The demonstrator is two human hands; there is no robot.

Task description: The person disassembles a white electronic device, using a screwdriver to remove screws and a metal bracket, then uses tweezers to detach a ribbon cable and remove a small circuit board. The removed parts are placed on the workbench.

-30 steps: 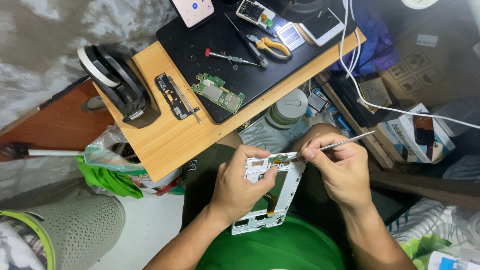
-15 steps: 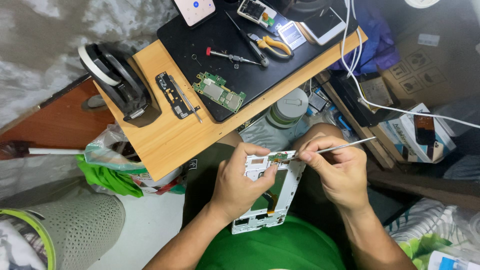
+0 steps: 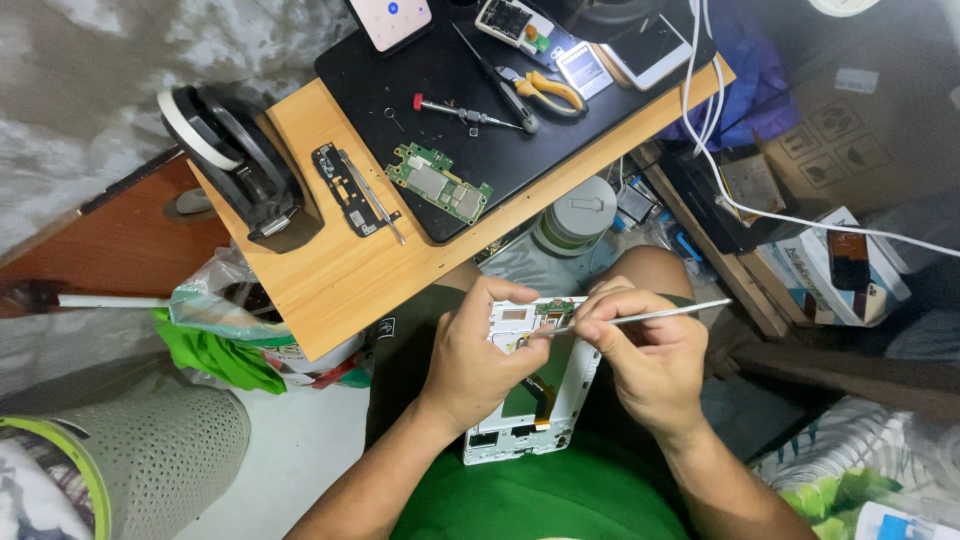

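- The left hand (image 3: 478, 358) held the white phone frame (image 3: 535, 400) over the person's lap, below the near edge of the wooden tabletop (image 3: 340, 270); its fingers were closed around the frame's left side, and the thumb pressed on the upper part of the frame.
- The right hand (image 3: 650, 355) stood just to the right of the frame; its fingers were pinched shut on a thin metal tool (image 3: 650, 317), held like a pen.
- The tip of the tool touched the top part of the frame, near a small green board piece (image 3: 553, 309) there. The other end pointed away to the right.
- Inside the frame a dark greenish area with a thin orange flex strip (image 3: 546, 395) was visible.
- On the tabletop, above the frame, lay a black mat (image 3: 500, 90). A green circuit board (image 3: 438, 187) rested on the mat's near left corner.
- Farther back on the mat were a screwdriver with a red grip (image 3: 462, 112) and pliers with yellow handles (image 3: 545, 90).
- Left of the mat, on the bare wood, lay a narrow black part (image 3: 345, 190) with a metal tweezer (image 3: 373, 200) across it.
- At the left corner of the tabletop stood a black and white round device (image 3: 235, 165).
- A white cable (image 3: 760, 210) ran to the right of the tabletop.
- A grey round container (image 3: 575, 215) stood under the tabletop edge, just above the frame.
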